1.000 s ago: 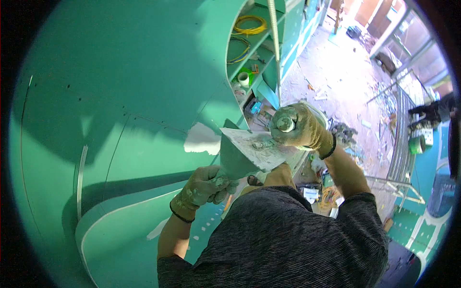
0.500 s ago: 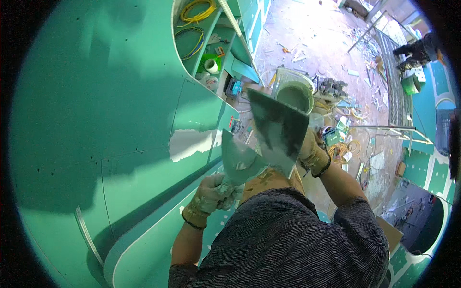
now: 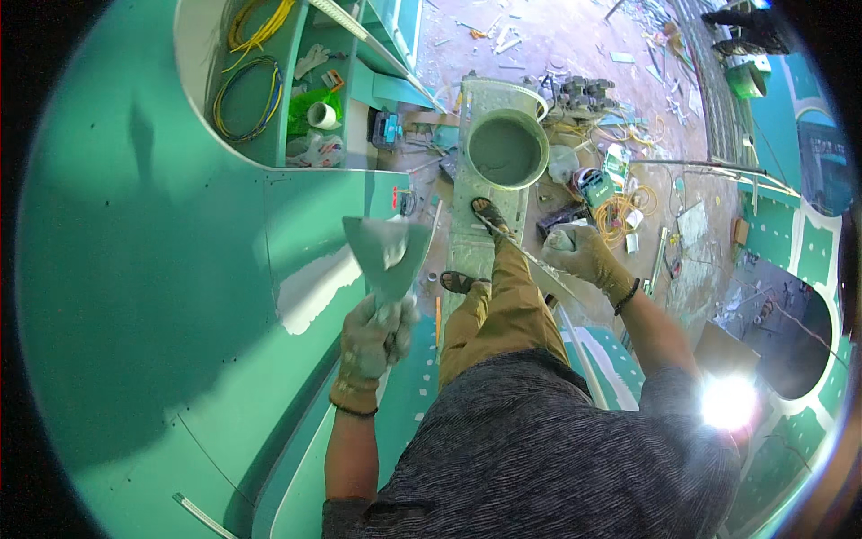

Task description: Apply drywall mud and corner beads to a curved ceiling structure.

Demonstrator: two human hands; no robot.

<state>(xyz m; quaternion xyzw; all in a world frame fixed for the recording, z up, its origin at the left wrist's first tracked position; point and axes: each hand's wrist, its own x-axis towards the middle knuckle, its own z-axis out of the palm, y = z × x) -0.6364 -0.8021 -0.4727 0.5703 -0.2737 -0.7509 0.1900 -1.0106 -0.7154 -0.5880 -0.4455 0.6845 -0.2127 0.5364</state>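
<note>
My left hand (image 3: 371,346), in a putty-smeared glove, grips a putty knife (image 3: 391,256) with its flared blade up and a pale dab of compound on it. My right hand (image 3: 584,256), gloved too, is closed round a wide flat trowel (image 3: 540,264), whose blade shows almost edge-on as a thin slanting line; its handle is hidden by the fingers. Ahead of my feet, a round bucket (image 3: 542,162) holds grey-green compound (image 3: 503,151). To my left stands a green board wall (image 3: 206,269) with a white patch of compound (image 3: 314,289).
I stand on a narrow platform (image 3: 465,229) that also bears the bucket. Wall shelves (image 3: 289,72) hold coiled yellow cable (image 3: 260,27) and a white roll (image 3: 321,115). Orange hose (image 3: 615,216) and debris litter the floor. Another person's legs (image 3: 750,31) show at far right. A bright lamp (image 3: 729,402) glares.
My hands have moved apart. The putty knife has swung up and left, and the trowel has turned from broadside to edge-on. The view has shifted, uncovering the bucket and my feet.
</note>
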